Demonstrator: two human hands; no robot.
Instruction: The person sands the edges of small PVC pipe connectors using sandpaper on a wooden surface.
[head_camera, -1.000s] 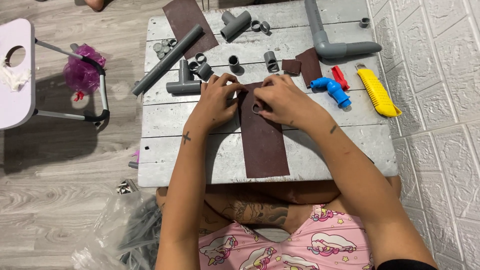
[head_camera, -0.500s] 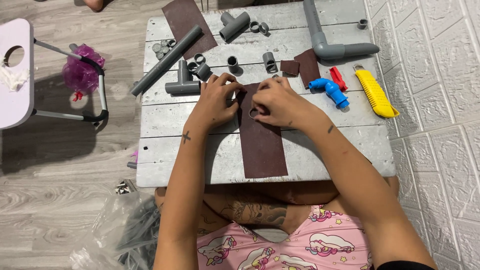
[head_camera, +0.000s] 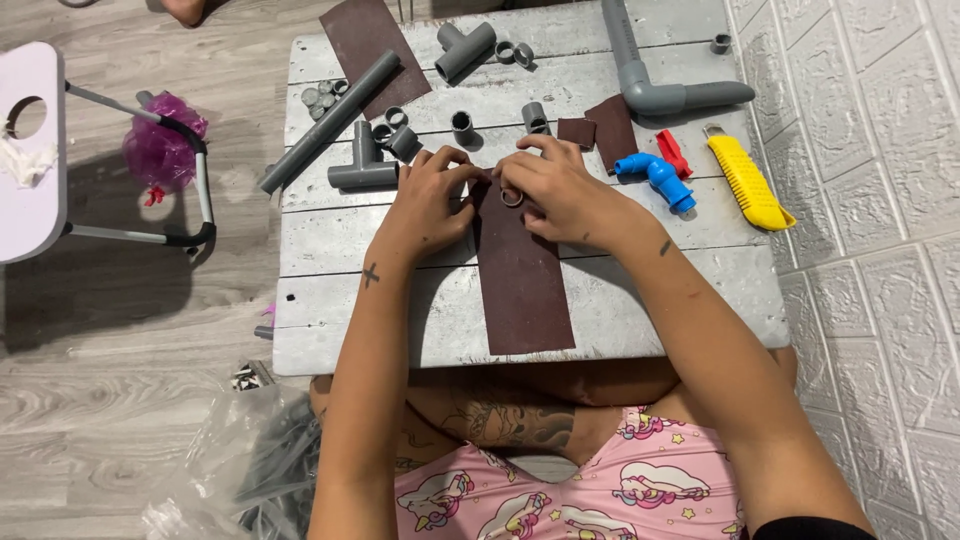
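A: We start with the table (head_camera: 620, 300), a whitewashed plank top, and on it our long brown sandpaper strip (head_camera: 522, 275), lying flat and running from our hands back to the near edge.

B: Behind it lie the bigger pieces: the long grey pipe (head_camera: 330, 120) on the left, the elbowed pipe (head_camera: 650, 85) at the far right, and a second sandpaper sheet (head_camera: 375, 50) at the far edge.

A: Then the yellow knife (head_camera: 745, 180), the blue elbow (head_camera: 657, 175) and the grey tee (head_camera: 362, 170), all apart from our hands.

B: Now the hands. Our left hand (head_camera: 428, 200) has its fingers curled, pressing down the strip's far left corner. Our right hand (head_camera: 560, 190) pinches a small grey ring (head_camera: 511, 196) against the paper, right at the strip's far end.

A: To sand it well, we judge, we should keep the left hand firm so the strip cannot creep, and hold the ring flat, not tilted, so its face wears evenly.

B: And use light pressure. The ring is tiny, so it could slip out of our fingertips.
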